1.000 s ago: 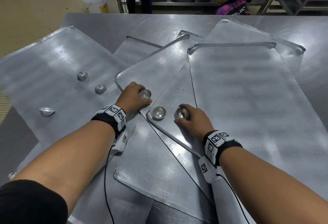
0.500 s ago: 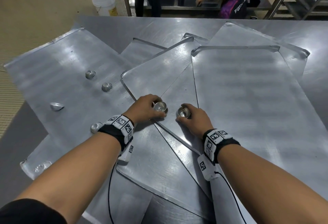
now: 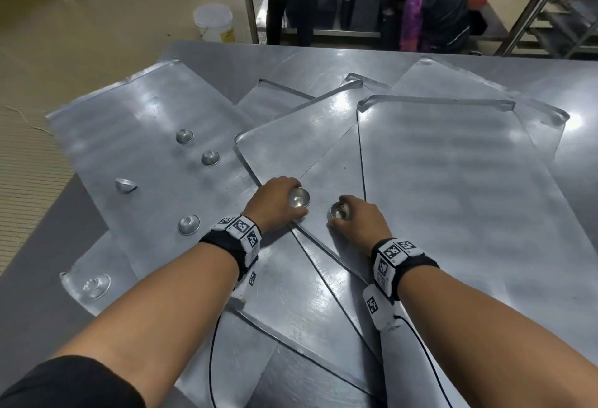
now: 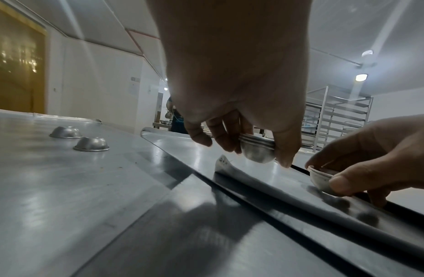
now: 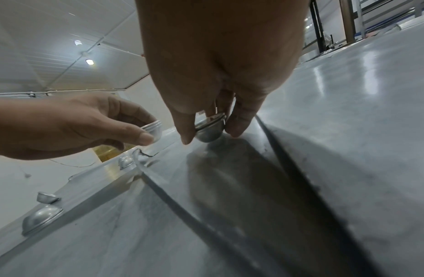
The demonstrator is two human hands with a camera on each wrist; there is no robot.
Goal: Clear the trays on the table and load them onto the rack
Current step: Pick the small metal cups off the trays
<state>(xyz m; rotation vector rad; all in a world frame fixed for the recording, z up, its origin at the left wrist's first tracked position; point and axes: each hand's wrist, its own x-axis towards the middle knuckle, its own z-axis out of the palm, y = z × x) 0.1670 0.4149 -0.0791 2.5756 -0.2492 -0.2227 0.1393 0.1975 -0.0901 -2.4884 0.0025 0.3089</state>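
Note:
Several flat metal trays (image 3: 453, 200) lie overlapped on the steel table. My left hand (image 3: 284, 202) pinches a small stack of nested metal cups (image 3: 299, 202) just above the middle tray; the ridged rims show in the left wrist view (image 4: 258, 150). Close to its right, my right hand (image 3: 352, 217) pinches another small metal cup (image 3: 339, 212) by the rim, low against the tray (image 5: 210, 129). Several more cups sit upside down on the left tray (image 3: 129, 123), such as those at the far side (image 3: 184, 136) and near side (image 3: 189, 224).
A tipped cup (image 3: 125, 185) lies near the left tray's edge, another (image 3: 95, 284) on a lower tray corner. A metal rack (image 4: 336, 120) stands beyond the table. People stand past the far edge (image 3: 433, 6). A white bucket (image 3: 213, 22) sits on the floor.
My left hand carried its cup right, took up the loose cup beside my right hand, and now holds them nested and lifted. My right hand has stayed on its cup.

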